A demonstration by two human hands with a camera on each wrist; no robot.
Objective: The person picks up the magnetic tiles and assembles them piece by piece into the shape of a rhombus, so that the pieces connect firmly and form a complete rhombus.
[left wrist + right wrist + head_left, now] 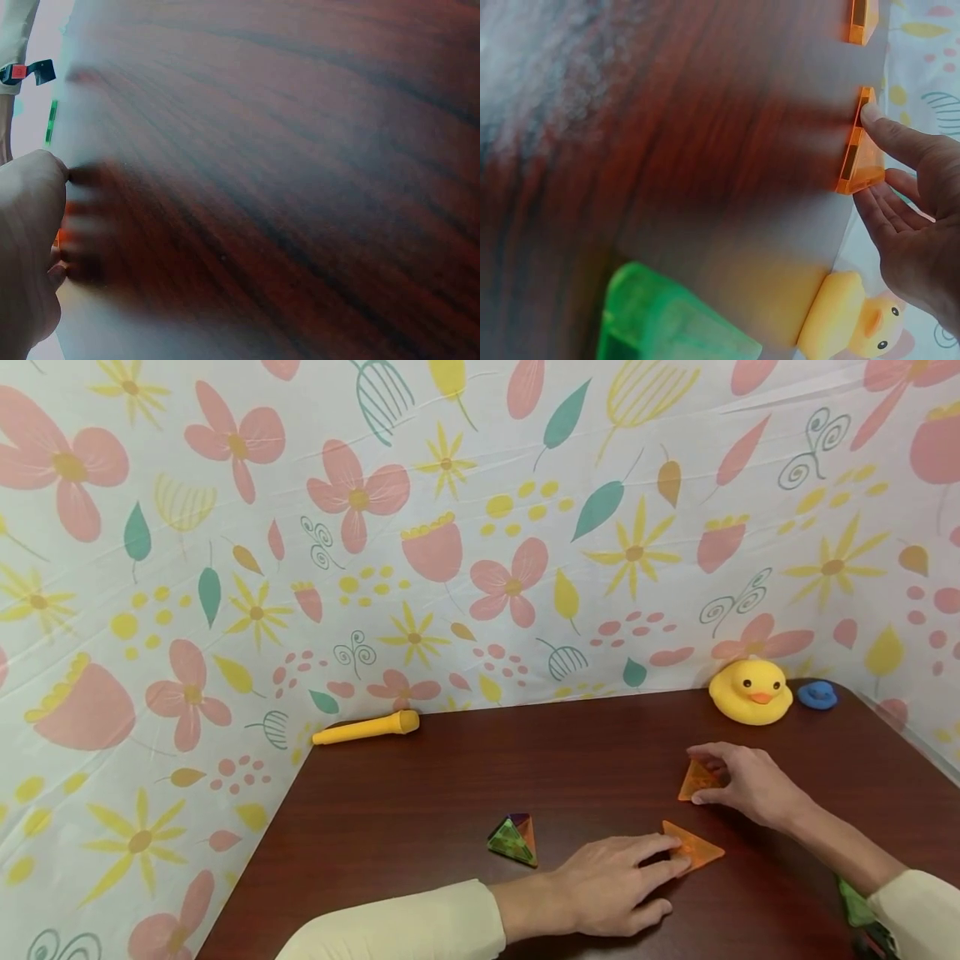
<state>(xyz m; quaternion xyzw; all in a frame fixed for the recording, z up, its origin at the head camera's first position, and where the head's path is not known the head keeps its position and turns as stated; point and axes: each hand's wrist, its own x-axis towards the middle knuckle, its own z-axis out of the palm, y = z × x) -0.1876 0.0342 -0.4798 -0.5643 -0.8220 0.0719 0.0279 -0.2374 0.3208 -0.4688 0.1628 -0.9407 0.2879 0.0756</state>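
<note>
Two orange translucent triangular magnetic tiles lie on the dark brown table. My right hand [753,785] pinches the farther orange tile [866,161] between thumb and fingers. On the nearer orange tile [697,852], the fingertips of my left hand [611,885] rest with fingers stretched out; the thumb sits apart from it. In the left wrist view the left hand hides most of that tile. To the left of the left hand stands a small cluster of triangular tiles [512,841] in green, orange and purple, leaning together.
Green tiles [855,902] lie by the right sleeve, partly covered. Along the back of the table [450,768] are a yellow toy microphone [367,727], a large yellow rubber duck [750,693] and a small blue duck [817,695]. A flower-patterned curtain [450,635] hangs behind.
</note>
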